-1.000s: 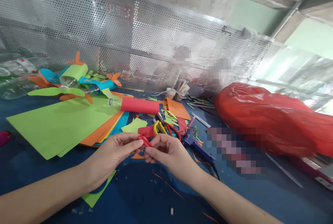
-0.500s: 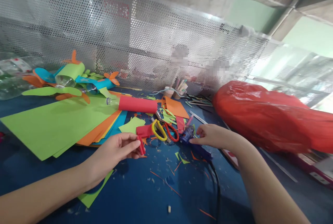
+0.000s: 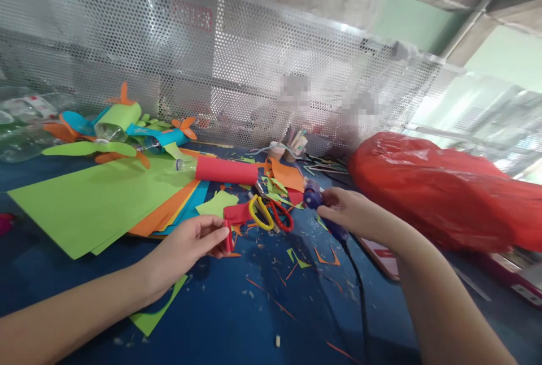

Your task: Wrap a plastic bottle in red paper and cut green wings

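Observation:
Between the thumb and fingers of my left hand (image 3: 205,238) is a small folded piece of red paper (image 3: 229,236). My right hand (image 3: 349,212) grips a blue hot glue gun (image 3: 314,195), raised off the table, with its black cord (image 3: 359,286) trailing toward me. Scissors with a yellow loop (image 3: 261,213) and a red loop (image 3: 283,218) lie between the hands. Beside them is another red paper piece (image 3: 237,213). Behind lies a plastic bottle wrapped in red paper (image 3: 226,170).
Green paper sheets (image 3: 97,195) and orange and blue ones are stacked at left. Bottles with paper propellers (image 3: 118,119) stand behind them, near a perforated metal screen (image 3: 262,65). A large red plastic bag (image 3: 427,190) fills the right. Paper scraps (image 3: 298,259) litter the blue table (image 3: 237,320).
My right hand has closed round the glue gun and lifted it from the table, its nozzle end now higher. My left hand stays nearly in place with the red paper piece.

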Tool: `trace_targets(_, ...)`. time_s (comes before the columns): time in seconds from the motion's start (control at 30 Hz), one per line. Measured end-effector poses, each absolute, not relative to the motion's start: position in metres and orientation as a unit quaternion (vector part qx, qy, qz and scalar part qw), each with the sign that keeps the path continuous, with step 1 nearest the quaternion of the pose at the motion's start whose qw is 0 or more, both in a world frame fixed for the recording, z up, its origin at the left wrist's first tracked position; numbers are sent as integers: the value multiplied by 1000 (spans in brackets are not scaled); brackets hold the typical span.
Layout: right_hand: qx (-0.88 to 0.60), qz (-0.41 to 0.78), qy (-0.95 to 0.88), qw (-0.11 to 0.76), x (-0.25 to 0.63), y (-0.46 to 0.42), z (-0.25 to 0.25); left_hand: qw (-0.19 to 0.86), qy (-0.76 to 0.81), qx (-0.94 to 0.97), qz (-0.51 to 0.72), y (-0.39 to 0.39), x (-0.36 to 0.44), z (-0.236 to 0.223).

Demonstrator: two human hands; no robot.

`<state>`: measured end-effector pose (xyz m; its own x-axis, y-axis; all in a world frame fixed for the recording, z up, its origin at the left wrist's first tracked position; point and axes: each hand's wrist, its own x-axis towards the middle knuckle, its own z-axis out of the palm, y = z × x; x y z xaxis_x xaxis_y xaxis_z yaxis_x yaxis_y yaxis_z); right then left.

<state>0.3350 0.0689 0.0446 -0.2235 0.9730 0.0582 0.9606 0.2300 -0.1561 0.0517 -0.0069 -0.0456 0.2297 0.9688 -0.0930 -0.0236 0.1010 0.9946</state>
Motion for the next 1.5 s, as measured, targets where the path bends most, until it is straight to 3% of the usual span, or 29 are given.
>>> trace_targets(0.2,-578,400,-654,279,323,63,46,567,466,532,422,-4,48,-46)
trace_targets(0.33,-564,519,-546,338,318,67,44,568,468,526,426,-3,46,-47)
trace_targets(0.6,-462,493,-662,324,312,57,46,574,450,517,448,-4,46,-47)
trace_targets(0.93,-443,451,-750,194,269,14,30,552,462,489,492,-1,42,-46)
trace_targets(1.5,-444,369,-788,212,266,6,23,533,475,505,485,-3,41,-47)
